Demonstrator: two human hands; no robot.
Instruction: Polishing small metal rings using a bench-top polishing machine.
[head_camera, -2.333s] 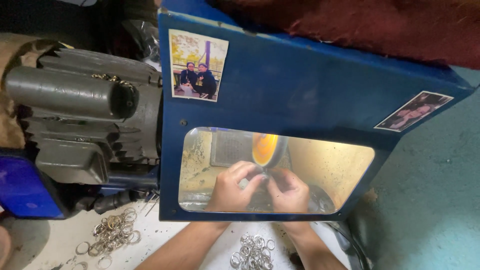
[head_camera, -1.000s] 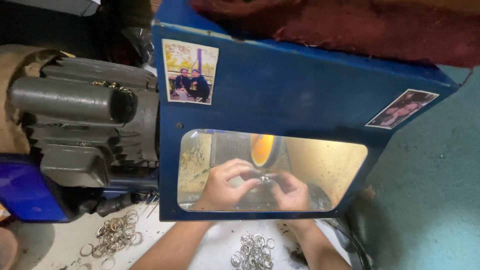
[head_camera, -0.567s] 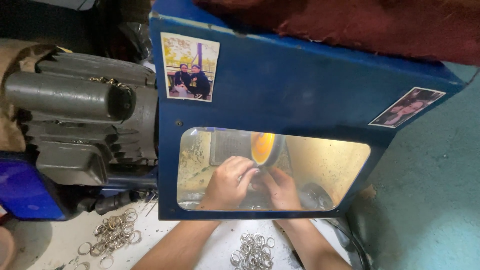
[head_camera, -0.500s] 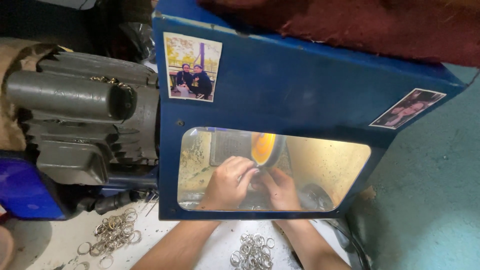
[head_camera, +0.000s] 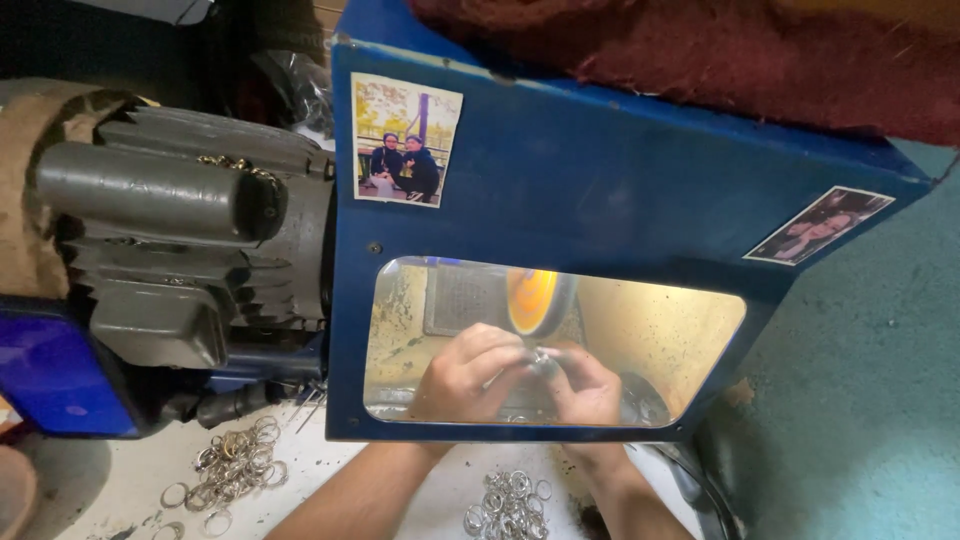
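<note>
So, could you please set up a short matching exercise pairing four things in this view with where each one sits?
Things:
1. orange wheel
2. grey motor
3. small ring pile
4. large ring pile

Places:
A. left of the blue housing
B. on the bench between the two forearms
C. behind the window, just above the left hand and right hand
D. on the bench below the motor

Pairs: 1-C, 2-A, 3-B, 4-D
</note>
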